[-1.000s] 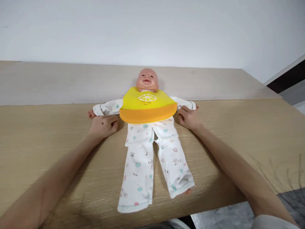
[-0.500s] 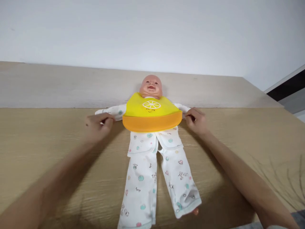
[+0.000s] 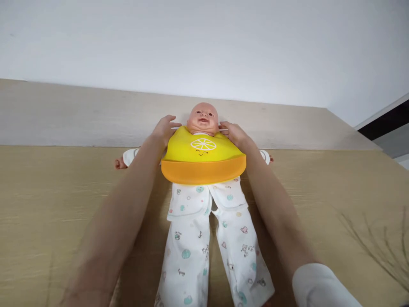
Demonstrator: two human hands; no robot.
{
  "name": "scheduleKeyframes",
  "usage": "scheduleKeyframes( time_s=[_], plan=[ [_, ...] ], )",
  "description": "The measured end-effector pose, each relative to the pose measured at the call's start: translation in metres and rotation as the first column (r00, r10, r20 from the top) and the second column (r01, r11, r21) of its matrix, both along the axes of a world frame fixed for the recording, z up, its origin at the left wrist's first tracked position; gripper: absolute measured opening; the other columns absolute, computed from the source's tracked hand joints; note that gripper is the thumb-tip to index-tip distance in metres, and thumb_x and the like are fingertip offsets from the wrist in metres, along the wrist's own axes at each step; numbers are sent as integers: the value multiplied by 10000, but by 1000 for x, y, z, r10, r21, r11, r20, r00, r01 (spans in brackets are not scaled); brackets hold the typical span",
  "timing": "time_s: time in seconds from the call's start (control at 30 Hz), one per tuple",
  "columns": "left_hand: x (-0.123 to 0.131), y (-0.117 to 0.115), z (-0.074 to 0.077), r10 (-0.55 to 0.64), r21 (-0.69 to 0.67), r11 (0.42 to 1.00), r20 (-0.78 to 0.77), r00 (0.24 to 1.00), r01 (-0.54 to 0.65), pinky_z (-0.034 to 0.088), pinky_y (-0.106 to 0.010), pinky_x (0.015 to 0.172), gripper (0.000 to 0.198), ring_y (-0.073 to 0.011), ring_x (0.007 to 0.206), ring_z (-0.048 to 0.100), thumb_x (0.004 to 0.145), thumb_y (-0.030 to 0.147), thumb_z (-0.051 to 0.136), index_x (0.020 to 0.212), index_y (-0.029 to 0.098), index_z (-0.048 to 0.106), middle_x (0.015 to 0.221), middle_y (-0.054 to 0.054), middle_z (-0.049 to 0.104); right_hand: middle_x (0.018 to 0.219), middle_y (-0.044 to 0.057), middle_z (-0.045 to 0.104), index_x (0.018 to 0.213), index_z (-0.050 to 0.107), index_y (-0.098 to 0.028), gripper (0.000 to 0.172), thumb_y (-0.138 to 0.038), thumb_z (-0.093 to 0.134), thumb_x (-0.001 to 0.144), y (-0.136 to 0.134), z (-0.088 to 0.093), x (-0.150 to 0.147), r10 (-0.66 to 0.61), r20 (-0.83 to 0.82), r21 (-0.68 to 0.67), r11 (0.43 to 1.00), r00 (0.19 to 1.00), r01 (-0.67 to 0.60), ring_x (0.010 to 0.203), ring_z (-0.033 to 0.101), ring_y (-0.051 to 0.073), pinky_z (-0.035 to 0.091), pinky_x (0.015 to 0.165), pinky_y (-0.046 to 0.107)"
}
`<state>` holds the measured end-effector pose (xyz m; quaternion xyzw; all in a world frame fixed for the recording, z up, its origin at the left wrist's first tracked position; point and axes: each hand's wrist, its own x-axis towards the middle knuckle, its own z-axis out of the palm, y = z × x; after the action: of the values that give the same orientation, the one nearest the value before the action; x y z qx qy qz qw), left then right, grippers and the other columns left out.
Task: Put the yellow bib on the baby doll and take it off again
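Observation:
A baby doll (image 3: 203, 117) lies on its back on a wooden table, dressed in white patterned pajamas (image 3: 188, 251). Over its chest is a yellow bib (image 3: 204, 147) with a lemon slice print and an orange pocket (image 3: 203, 171) along its lower edge. My left hand (image 3: 166, 129) is at the bib's upper left edge, fingers apart beside the doll's neck. On the other side, my right hand (image 3: 234, 132) has its fingers stretched toward the neck at the bib's upper right edge. Whether the fingertips touch the bib is unclear. My forearms cover most of the doll's sleeves.
The wooden tabletop (image 3: 57, 204) runs under the doll, with a paler raised strip (image 3: 79, 115) behind it along the white wall (image 3: 204, 47). Thin branch-like lines (image 3: 380, 243) show at the lower right, and a dark strip (image 3: 390, 117) at the far right.
Both hands have let go of the doll's sleeve ends and moved up and inward to either side of its neck. The doll's hands now show at the cuffs.

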<state>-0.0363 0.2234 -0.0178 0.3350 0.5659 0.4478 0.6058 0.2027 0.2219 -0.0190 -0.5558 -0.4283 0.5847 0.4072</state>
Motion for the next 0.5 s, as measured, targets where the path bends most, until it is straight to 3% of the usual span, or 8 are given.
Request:
scheduleKeyframes(
  time_s=[0.1,0.2,0.37,0.5],
  plan=[
    [2,6,-8,-78,-11,997,135,988,81,549,-466,643,514,-363,721,675,756,465,546,1084,86,658,812,-171,701,817,66,670,972,614,-146,233,-340,520,882,3,-7,-6,51,-85,-22,998,995,-53,692,634,179,518,707,304],
    [6,8,-11,-129,27,992,284,950,127,550,-491,741,562,-403,841,693,757,519,563,1119,103,667,857,-189,725,823,63,664,1022,606,-148,291,-398,513,905,5,-10,-7,19,-154,-22,999,988,-23,695,635,178,528,740,323],
    [13,-5,-2,-146,202,978,466,873,56,526,-455,866,597,-379,998,677,770,578,578,1177,144,632,923,-155,741,922,76,678,1161,589,-144,434,-492,494,921,1,-1,-9,-8,-222,99,995,975,30,828,655,195,533,837,345],
    [19,-30,11,-141,279,960,515,846,-9,498,-440,928,561,-333,1062,656,813,517,538,1212,126,586,973,-125,738,1013,61,692,1125,632,-166,466,-536,573,848,-13,8,-11,8,-245,224,973,969,48,983,651,211,509,925,351]
  ],
)
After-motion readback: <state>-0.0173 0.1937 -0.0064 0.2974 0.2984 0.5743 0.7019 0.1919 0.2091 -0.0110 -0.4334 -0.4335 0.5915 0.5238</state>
